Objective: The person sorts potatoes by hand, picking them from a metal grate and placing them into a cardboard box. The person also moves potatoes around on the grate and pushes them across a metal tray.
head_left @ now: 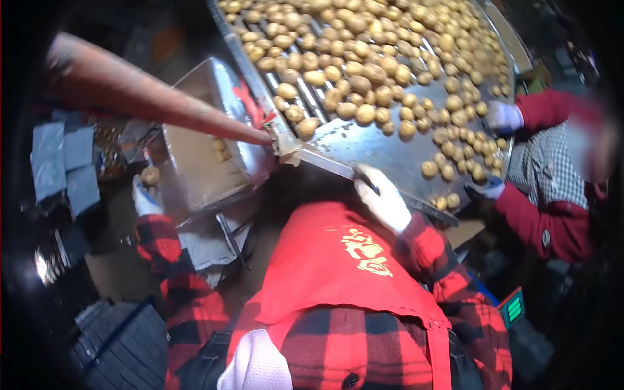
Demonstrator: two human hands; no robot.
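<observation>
My left hand [145, 199], in a white glove with a blue palm, is out to the left and holds a single potato [150, 175]. Close to that hand stands a cardboard box [195, 153] lined with clear plastic, with a few potatoes [221, 149] inside. My right hand [385, 200], also in a white glove, is at the near edge of the metal sorting table [351, 140]. Its fingers curl over the metal rim [325, 162], with dark patches between them. Many potatoes [364, 68] cover the table's rollers and far side.
A co-worker in dark red sleeves [552, 224] stands at the right, gloved hands [504, 117] among the potatoes. A thick reddish pole [149, 88] slants across the upper left. Grey packets [64, 162] lie at far left. A green-lit display [513, 308] shows at lower right.
</observation>
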